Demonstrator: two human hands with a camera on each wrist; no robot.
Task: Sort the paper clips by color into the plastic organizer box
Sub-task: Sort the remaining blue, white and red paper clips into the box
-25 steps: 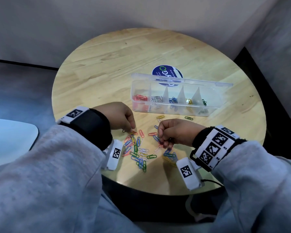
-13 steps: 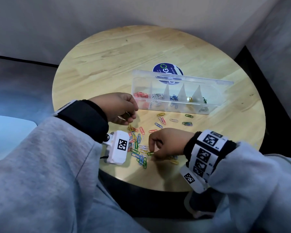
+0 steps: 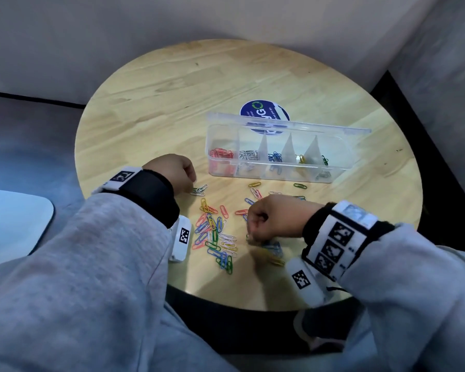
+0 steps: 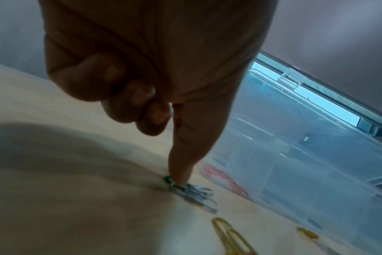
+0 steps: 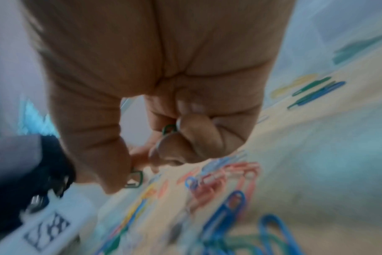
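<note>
The clear organizer box [image 3: 266,171] stands open, holding red, silver, blue, yellow and green clips in separate compartments from left to right. A mixed pile of paper clips [image 3: 215,237] lies in front of it. My left hand [image 3: 192,183] is left of the box; its straight index fingertip [image 4: 179,177] presses on a small cluster of silver and green clips [image 4: 196,193] while the other fingers curl. My right hand [image 3: 255,226] hovers at the pile's right side. It pinches a green clip [image 5: 134,179] between thumb and forefinger and keeps another green clip [image 5: 169,129] in its curled fingers.
The round wooden table [image 3: 172,89] carries a blue sticker [image 3: 263,114] behind the box's raised lid [image 3: 306,127]. Loose clips [image 3: 255,193] are scattered between the box and my right hand. A grey sofa surrounds the table, with a pale object [image 3: 11,226] at left.
My left hand has come down from above the table and now presses silver clips onto the wood beside the box. My right hand has taken a green clip out of the pile.
</note>
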